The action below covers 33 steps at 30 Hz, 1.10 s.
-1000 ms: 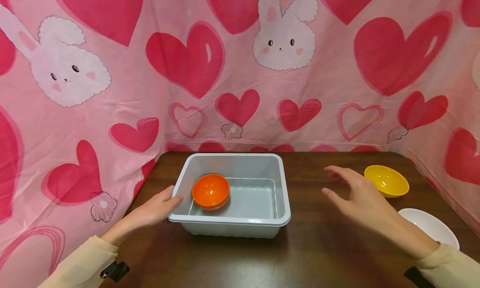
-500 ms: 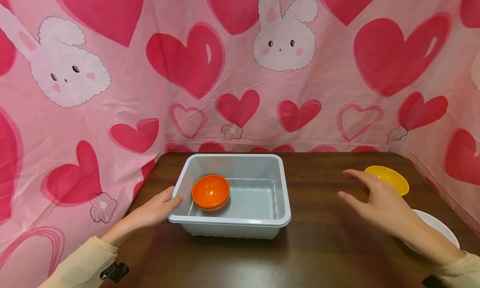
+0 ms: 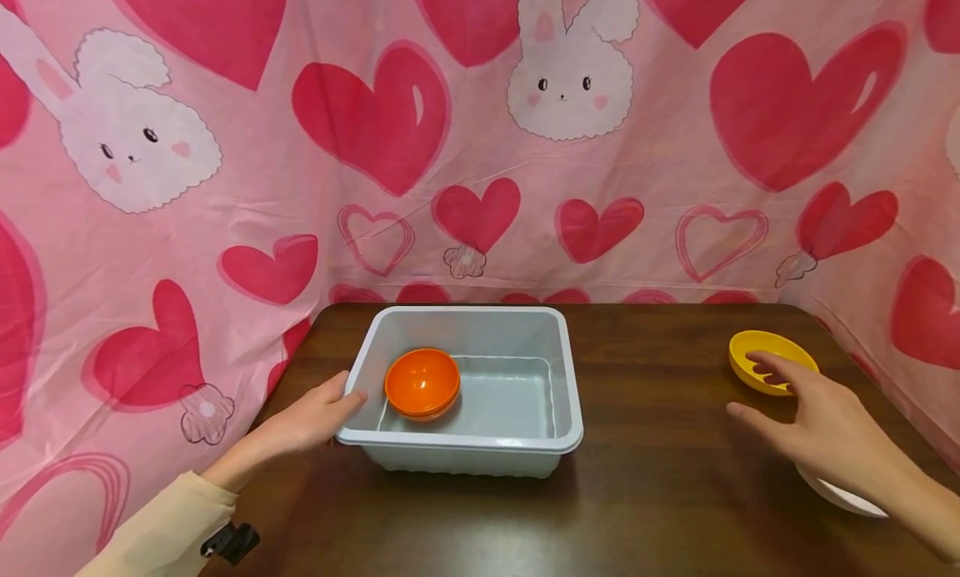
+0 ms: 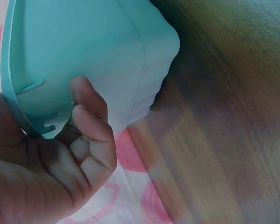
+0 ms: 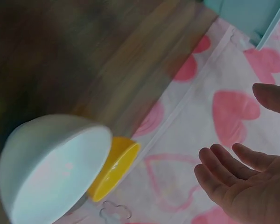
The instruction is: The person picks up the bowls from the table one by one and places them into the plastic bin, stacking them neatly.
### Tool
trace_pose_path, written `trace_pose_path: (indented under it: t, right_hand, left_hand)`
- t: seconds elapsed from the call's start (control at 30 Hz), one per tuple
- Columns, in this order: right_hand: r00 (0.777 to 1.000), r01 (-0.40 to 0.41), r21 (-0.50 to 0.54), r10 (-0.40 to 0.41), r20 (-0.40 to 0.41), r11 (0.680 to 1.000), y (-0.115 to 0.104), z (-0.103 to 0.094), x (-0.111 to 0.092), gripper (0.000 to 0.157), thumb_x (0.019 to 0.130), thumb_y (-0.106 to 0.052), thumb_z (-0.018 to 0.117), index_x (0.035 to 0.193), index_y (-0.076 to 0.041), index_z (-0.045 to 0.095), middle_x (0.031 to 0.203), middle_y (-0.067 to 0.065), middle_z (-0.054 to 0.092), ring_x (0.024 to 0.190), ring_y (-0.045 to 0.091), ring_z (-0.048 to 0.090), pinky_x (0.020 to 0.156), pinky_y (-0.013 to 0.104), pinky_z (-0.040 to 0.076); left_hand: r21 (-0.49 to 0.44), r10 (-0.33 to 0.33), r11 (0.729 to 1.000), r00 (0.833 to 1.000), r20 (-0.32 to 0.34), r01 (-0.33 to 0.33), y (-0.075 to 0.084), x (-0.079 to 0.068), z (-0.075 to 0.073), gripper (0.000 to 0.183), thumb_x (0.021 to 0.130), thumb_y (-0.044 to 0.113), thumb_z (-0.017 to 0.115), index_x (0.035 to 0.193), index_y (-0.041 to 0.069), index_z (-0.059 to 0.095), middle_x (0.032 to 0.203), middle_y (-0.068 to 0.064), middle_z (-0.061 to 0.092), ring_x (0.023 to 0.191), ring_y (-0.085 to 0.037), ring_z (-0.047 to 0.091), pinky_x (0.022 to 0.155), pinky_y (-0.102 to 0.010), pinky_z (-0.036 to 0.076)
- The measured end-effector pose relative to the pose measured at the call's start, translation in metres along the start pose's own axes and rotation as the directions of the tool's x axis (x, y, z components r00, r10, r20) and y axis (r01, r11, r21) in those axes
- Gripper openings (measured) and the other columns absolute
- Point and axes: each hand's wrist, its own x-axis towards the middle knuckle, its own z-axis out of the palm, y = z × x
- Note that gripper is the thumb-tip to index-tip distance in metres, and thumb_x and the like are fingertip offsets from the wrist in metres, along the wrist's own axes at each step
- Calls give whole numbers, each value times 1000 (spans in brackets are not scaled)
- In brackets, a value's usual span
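My left hand [image 3: 318, 410] holds the left rim of a light grey plastic basin [image 3: 465, 444], thumb over the edge; in the left wrist view its fingers [image 4: 95, 133] curl outside the wall. Inside the basin, towards the left, sits an orange bowl [image 3: 422, 381], seemingly stacked on another. Over on the right, my right hand [image 3: 828, 427] hovers with fingers spread and nothing held. It partly hides a white bowl [image 3: 843, 498] below it. Just beyond its fingertips stands a yellow bowl [image 3: 759, 343]. In the right wrist view the white bowl [image 5: 56, 163] overlaps the yellow one [image 5: 116, 168].
A dark wooden table [image 3: 637, 494] bears everything. Pink cloth [image 3: 540, 168] printed with hearts and rabbits hangs along its back and both sides. The basin's raised walls stand left of the table's middle, with bare wood between it and the bowls on the right.
My right hand has moved right, from beside the yellow bowl to over the white bowl, covering more of it. My left hand and the basin have stayed put.
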Motion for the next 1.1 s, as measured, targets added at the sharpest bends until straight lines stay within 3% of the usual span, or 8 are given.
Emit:
trace_pose_path:
  t: [0.17, 0.4, 0.83, 1.1]
  right_hand:
    - [1000, -25, -55, 25, 7, 998, 19, -3, -6, 72, 84, -41, 88, 132, 4, 59, 125, 36, 61, 104, 55, 59, 83, 73, 44]
    - [995, -95, -112, 98, 21, 989, 46, -9, -18, 82, 85, -47, 85, 134, 12, 54, 130, 44, 54, 111, 65, 51, 85, 80, 39]
    - [979, -176, -135, 187, 76, 975, 73, -13, -30, 100, 79, -49, 89, 142, 15, 43, 131, 47, 46, 105, 65, 50, 82, 81, 41]
    - [986, -151, -101, 157, 49, 983, 95, -6, -41, 102, 73, -43, 94, 139, 16, 43, 128, 48, 47, 102, 61, 50, 79, 76, 41]
  left_hand:
    - [0, 4, 1000, 1000, 1, -4, 0, 1, 0, 45, 106, 13, 54, 140, -15, 43, 105, -19, 65, 73, -25, 64, 57, -48, 59]
    - [3, 13, 1000, 1000, 3, -13, -1, 2, -1, 46, 106, 14, 54, 141, -14, 43, 105, -18, 65, 74, -25, 65, 59, -50, 60]
    - [-8, 26, 1000, 1000, 12, -26, -1, -1, 2, 42, 106, 13, 54, 136, -14, 44, 91, -14, 63, 63, -30, 61, 52, -46, 56]
    - [4, 23, 1000, 1000, 3, -23, -1, -1, 2, 42, 106, 13, 54, 137, -14, 45, 92, -15, 64, 62, -26, 60, 52, -46, 56]
